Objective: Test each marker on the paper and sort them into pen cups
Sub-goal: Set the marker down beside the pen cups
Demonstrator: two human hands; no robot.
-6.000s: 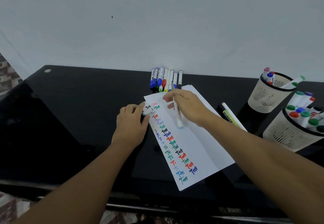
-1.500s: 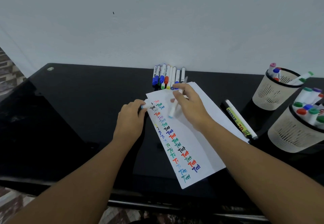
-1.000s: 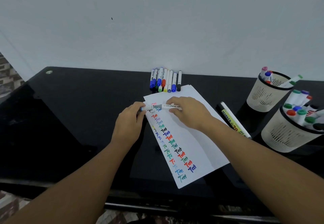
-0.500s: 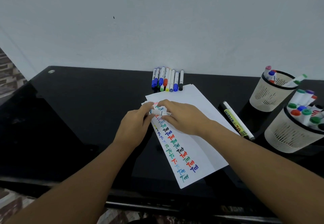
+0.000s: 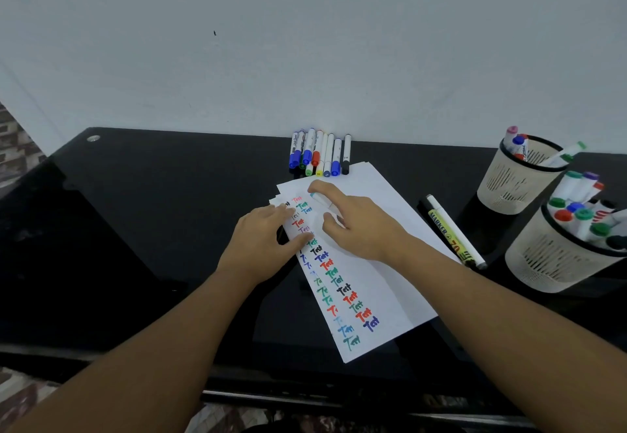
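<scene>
Having just recapped, right hand (image 5: 359, 225) gripping marker (image 5: 317, 197) over paper (image 5: 383, 263), left hand (image 5: 264, 239) pressing flat, fingers straight, on paper edge; testing apparently done, heading next for cups (image 5: 515, 178).

Both forearms reach in from the lower frame corners toward centre. The left hand (image 5: 264, 235) lies flat, fingers extended. The right hand (image 5: 356, 222) arches, index finger extended, apparently pinching something.

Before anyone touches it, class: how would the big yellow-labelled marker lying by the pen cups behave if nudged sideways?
The yellow-labelled marker looks round-bodied, so it would probably roll. The glossy black table likely offers little grip. It appears rigid and light, so the nearer pen cup would probably stop it.
</scene>
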